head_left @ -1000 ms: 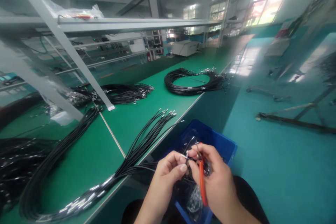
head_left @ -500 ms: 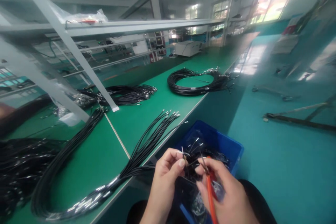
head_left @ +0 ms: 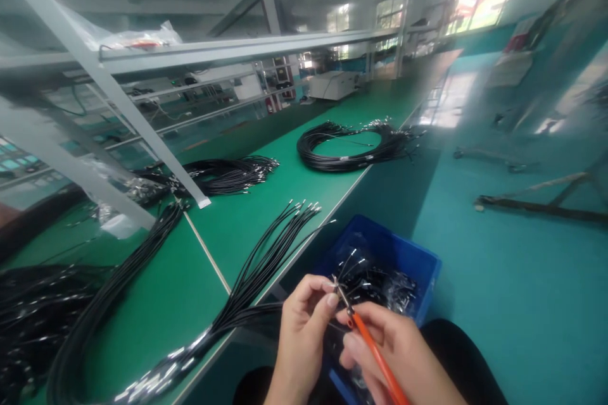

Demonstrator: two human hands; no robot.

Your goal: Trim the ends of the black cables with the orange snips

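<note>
My left hand (head_left: 306, 323) is closed in a pinch on the end of a black cable (head_left: 266, 311), which runs from the bundle over the table edge. My right hand (head_left: 387, 345) is wrapped around orange-handled pliers (head_left: 375, 351). Their narrow metal tip reaches the cable end at my left fingertips; whether the jaws are closed on it is too small to tell. Below both hands stands a blue bin (head_left: 422, 266) with thin black leads and clear plastic bags inside. The cable bundle (head_left: 190, 351) lies curved on the green table, its pale-tipped ends fanned out.
A coiled cable bundle (head_left: 332, 161) lies farther along the green table (head_left: 228, 228), with another bundle (head_left: 228, 174) to its left. A slanted white shelf post (head_left: 156, 139) meets the tabletop. On the right, a metal stand leg (head_left: 536, 207) rests on the floor.
The pliers have moved left, from beside the left hand to the cable end at its fingertips, and their spread handles have come together. The view has shifted slightly.
</note>
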